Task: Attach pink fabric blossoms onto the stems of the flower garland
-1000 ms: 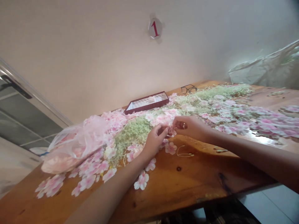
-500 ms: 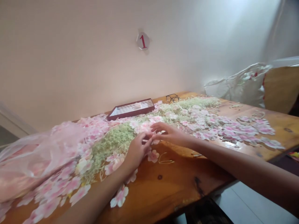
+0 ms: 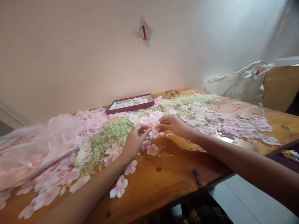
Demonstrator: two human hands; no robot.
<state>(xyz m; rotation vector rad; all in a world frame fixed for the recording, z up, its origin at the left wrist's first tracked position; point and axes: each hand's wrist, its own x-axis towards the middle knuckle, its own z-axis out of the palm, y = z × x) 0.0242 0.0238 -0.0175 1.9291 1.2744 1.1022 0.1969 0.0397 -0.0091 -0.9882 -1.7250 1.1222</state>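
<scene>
My left hand (image 3: 135, 142) and my right hand (image 3: 171, 125) meet over a heap of pale pink artificial blossoms (image 3: 149, 120), their fingertips pinching at it from both sides. Under and behind the heap lies a band of pale green shredded filler (image 3: 109, 133). A small tan loop of cord (image 3: 164, 153) rests on the bare wood just below my hands. A loose blossom (image 3: 119, 186) lies beside my left forearm. What my fingers hold is partly hidden by the petals.
Blossoms spread along a wooden table (image 3: 149, 177). A pink plastic bag (image 3: 35, 146) lies at the left. A dark red tray (image 3: 129, 104) and eyeglasses (image 3: 173, 93) stand by the wall, which bears a numbered "1" sign (image 3: 144, 31). A white sack (image 3: 240, 82) stands at the right.
The view has swung since the oldest frame and the table sits level now. My hands have risen slightly farther up the table, and the fingers have closed in on the blossoms.
</scene>
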